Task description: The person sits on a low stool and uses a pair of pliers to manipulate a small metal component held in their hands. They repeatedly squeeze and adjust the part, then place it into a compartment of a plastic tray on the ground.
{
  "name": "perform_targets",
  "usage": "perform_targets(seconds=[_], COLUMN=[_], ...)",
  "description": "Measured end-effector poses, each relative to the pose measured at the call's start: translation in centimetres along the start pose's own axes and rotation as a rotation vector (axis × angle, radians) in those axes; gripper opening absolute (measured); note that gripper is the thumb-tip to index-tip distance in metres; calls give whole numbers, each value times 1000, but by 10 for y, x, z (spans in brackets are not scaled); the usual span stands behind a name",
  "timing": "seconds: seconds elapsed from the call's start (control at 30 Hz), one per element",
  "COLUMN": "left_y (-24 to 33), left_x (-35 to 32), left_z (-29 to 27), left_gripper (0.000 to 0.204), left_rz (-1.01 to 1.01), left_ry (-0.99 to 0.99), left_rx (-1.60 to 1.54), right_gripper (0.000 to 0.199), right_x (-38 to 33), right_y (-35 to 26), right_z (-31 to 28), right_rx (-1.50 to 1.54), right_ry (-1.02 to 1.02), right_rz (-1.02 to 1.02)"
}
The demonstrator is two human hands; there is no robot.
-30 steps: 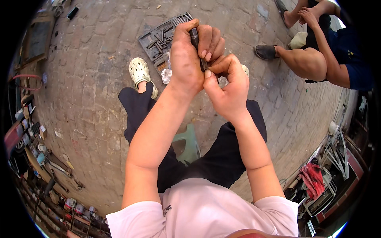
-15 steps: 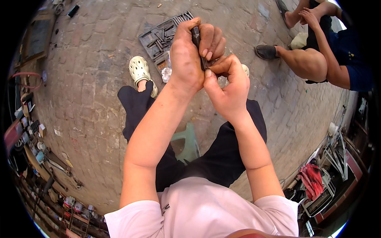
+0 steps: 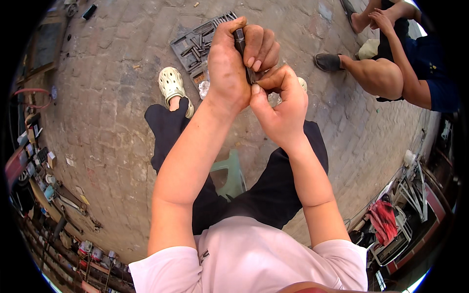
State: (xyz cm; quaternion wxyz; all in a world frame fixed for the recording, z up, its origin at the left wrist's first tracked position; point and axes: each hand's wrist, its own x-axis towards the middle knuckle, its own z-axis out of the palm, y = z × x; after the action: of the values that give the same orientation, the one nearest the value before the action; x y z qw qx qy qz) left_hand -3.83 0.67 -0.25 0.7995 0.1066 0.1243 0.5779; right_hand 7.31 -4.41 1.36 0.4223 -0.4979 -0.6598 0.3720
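Observation:
My left hand is closed, palm up, around a dark metal rod with a faceted upper part. Its fingers curl over the rod from the right, hiding part of it. At the rod's lower end, the thumb and forefinger of my right hand pinch close together; whether a small piece sits between them I cannot make out. Dirt darkens the fingers of both hands. Behind my left hand, a grey tool case lies on the ground, holding several small dark metal bits.
Below my arms stands a pale green plastic stool. A crumpled white scrap lies by the case. Another person sits at the upper right. Tools and parts line the left side; a red cloth hangs over clutter at right.
Both hands stay in nearly the same place. The left hand and the rod have shifted up very slightly; the grip looks the same.

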Motion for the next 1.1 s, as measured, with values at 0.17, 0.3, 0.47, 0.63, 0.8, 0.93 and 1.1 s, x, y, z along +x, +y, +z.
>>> perform_targets(seconds=[0.17, 0.3, 0.47, 0.63, 0.8, 0.93, 1.1], left_y=[-4, -5, -6, -6, -6, -7, -7], left_x=[0, 1, 1, 2, 1, 3, 1], left_z=[1, -3, -1, 0, -1, 0, -4], left_gripper=[52, 52, 52, 53, 54, 53, 52], left_rz=[2, -15, -26, -31, -42, -42, -57], left_ry=[-14, -49, -44, -66, -32, -21, -14], left_rx=[-28, -62, -58, -32, -40, -17, -68], right_gripper=[15, 16, 15, 15, 16, 16, 15], right_x=[1, -2, 0, -1, -2, -5, -4], right_y=[5, 3, 1, 1, 5, 8, 7], right_z=[2, -4, -4, -7, -10, -2, -5], right_rx=[-25, -69, -39, -68, -110, -75, -52], right_ry=[61, -10, -19, -26, -72, 35, -25], right_rz=[-105, -92, -44, -66, -108, -90, -73])
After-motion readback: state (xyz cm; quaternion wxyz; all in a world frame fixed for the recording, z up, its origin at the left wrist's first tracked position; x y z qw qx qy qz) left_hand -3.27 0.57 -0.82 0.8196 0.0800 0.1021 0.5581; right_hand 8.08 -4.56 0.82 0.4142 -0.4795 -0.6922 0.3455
